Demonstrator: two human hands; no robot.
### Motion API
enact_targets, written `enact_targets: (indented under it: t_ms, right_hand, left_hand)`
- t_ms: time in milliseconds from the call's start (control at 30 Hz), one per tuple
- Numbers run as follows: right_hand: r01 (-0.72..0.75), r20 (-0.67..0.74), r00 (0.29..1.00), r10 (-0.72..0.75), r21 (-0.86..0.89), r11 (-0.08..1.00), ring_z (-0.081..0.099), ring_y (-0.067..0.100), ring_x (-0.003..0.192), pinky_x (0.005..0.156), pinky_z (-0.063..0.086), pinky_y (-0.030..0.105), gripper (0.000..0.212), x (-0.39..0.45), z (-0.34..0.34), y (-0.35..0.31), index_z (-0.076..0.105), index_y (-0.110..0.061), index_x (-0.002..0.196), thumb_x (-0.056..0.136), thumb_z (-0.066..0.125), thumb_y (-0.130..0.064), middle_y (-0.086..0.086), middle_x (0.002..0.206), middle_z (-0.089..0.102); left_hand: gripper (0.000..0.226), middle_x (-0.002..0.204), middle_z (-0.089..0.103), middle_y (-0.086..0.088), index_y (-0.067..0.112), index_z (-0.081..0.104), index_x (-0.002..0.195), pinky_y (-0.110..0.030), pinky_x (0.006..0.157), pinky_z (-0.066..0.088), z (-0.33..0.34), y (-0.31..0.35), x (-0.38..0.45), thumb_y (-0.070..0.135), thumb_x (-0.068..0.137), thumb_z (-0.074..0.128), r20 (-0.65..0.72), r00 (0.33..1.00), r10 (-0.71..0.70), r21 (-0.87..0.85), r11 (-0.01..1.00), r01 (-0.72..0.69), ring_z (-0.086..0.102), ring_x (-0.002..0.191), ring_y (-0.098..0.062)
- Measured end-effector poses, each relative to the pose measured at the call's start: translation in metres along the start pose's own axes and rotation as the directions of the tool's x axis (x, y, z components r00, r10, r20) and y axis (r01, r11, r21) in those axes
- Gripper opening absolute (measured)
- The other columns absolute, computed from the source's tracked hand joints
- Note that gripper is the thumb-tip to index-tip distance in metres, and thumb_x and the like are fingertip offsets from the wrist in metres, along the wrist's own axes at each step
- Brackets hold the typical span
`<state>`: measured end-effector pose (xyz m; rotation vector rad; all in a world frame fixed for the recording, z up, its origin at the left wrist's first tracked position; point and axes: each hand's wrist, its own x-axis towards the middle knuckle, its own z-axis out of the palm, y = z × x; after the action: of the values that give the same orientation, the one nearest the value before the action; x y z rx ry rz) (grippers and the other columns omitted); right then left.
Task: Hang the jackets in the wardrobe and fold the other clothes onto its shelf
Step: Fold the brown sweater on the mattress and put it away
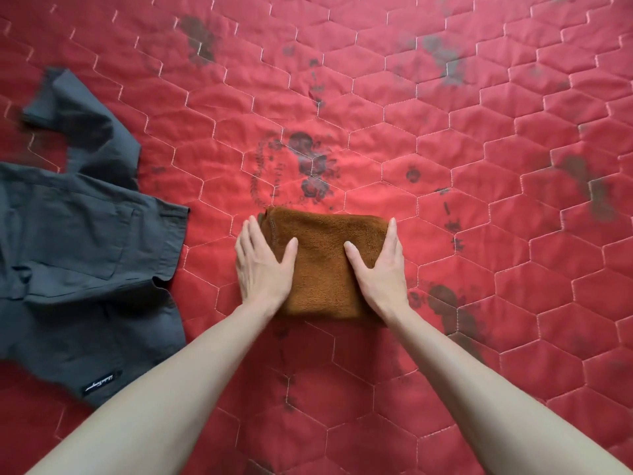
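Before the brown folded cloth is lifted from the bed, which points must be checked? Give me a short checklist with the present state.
1. Brown folded cloth is a compact, even bundle: ok.
2. Left hand lies flat at its left edge: ok.
3. Right hand lies flat at its right edge: ok.
4. Fingers under the bundle for lifting: not ok.
5. Dark grey shirt lies apart on the red quilt: ok.
6. Wardrobe shelf free: cannot tell.

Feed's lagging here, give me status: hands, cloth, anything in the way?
Left hand and right hand flat, straight fingers flanking the folded brown towel on the red quilt. Dark grey shirt lies unfolded to the left, apart. Nothing blocking.
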<state>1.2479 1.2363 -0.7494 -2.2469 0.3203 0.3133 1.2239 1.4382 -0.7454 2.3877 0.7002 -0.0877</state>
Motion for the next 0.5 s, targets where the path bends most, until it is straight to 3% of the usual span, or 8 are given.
enact_targets:
  t_ms: [67,133,200,333,500]
  right_hand:
    - [0.012,-0.015,1.0,-0.012,-0.004,1.0,0.022,0.022,0.155,0.126,0.023,0.041,0.103,-0.002,0.001,0.0,0.001,-0.029,0.166,0.092,0.062,-0.066,0.004,0.171,0.02]
    - [0.016,-0.043,0.999,-0.016,-0.013,1.0,0.024,0.024,0.153,0.125,0.022,0.04,0.102,-0.003,0.002,0.0,0.004,-0.027,0.166,0.092,0.063,-0.065,0.005,0.169,0.023]
    - [0.013,-0.07,0.997,-0.015,-0.025,1.0,0.027,0.026,0.15,0.124,0.022,0.04,0.101,-0.004,0.003,-0.001,0.007,-0.025,0.166,0.092,0.064,-0.064,0.006,0.167,0.027]
    - [-0.032,-0.068,0.997,0.032,0.004,0.999,0.028,0.026,0.146,0.122,0.024,0.042,0.103,-0.003,0.001,-0.001,0.01,-0.029,0.166,0.088,0.067,-0.066,0.004,0.164,0.033]
    - [-0.059,-0.053,0.997,0.059,0.001,0.998,0.029,0.028,0.146,0.12,0.026,0.044,0.104,-0.004,0.001,-0.004,0.01,-0.03,0.165,0.087,0.067,-0.068,0.004,0.163,0.035]
  left_hand:
    - [0.097,0.168,0.026,-0.013,0.009,0.019,0.164,-0.044,0.125,0.019,-0.004,-0.002,0.007,0.062,0.095,0.061,0.025,0.99,-0.137,-0.09,0.986,0.139,0.022,0.154,-0.033]
    - [0.094,0.163,0.032,-0.011,0.01,0.032,0.159,-0.041,0.124,0.02,-0.003,-0.008,0.012,0.068,0.091,0.062,0.079,0.98,-0.185,-0.112,0.975,0.193,0.026,0.151,-0.031]
    - [0.091,0.16,0.037,-0.009,0.012,0.039,0.156,-0.039,0.124,0.021,-0.001,-0.013,0.016,0.068,0.089,0.064,0.093,0.978,-0.186,-0.136,0.971,0.197,0.028,0.148,-0.029]
    - [0.1,0.153,0.046,-0.007,0.013,0.031,0.159,-0.038,0.122,0.026,-0.003,-0.013,0.023,0.053,0.081,0.081,0.05,0.98,-0.191,-0.29,0.936,0.197,0.033,0.143,-0.028]
    - [0.098,0.139,0.045,-0.005,0.013,0.04,0.154,-0.039,0.121,0.028,-0.006,-0.015,0.03,0.054,0.077,0.085,0.072,0.983,-0.167,-0.222,0.959,0.179,0.035,0.137,-0.027]
